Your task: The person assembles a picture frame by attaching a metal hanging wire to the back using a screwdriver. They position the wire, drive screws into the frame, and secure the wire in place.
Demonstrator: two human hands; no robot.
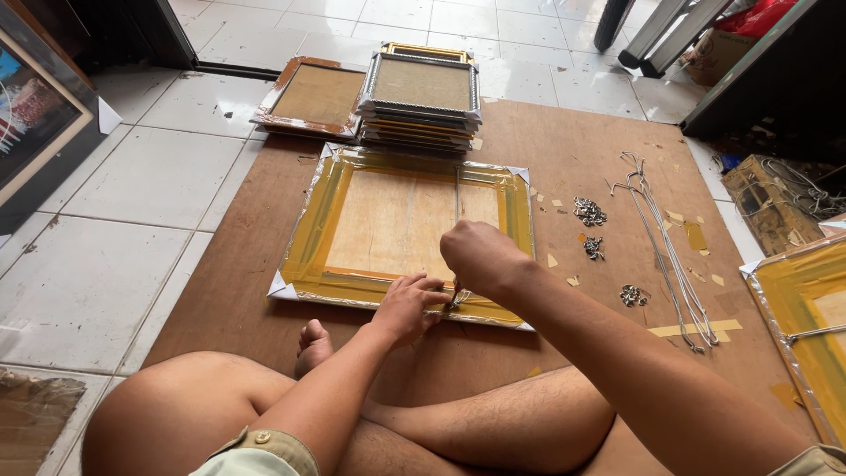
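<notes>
Here the silver-edged picture frame with yellow-taped wooden back (388, 220) lies flat on the brown board (564, 150). At its near edge the left hand (407, 307) presses fingers together on a small metal hanger (458, 298); the right hand (480, 256) pinches a thin tool there. Bare board lies right.

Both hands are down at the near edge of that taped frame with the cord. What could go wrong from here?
1. The right hand and left hand crowd one small metal fitting at the frame edge; a slip could nick a finger.
2. The cord stretched across the backing may slacken or pull loose.
3. The small metal hooks lie loose near the right forearm and could be scattered.
</notes>
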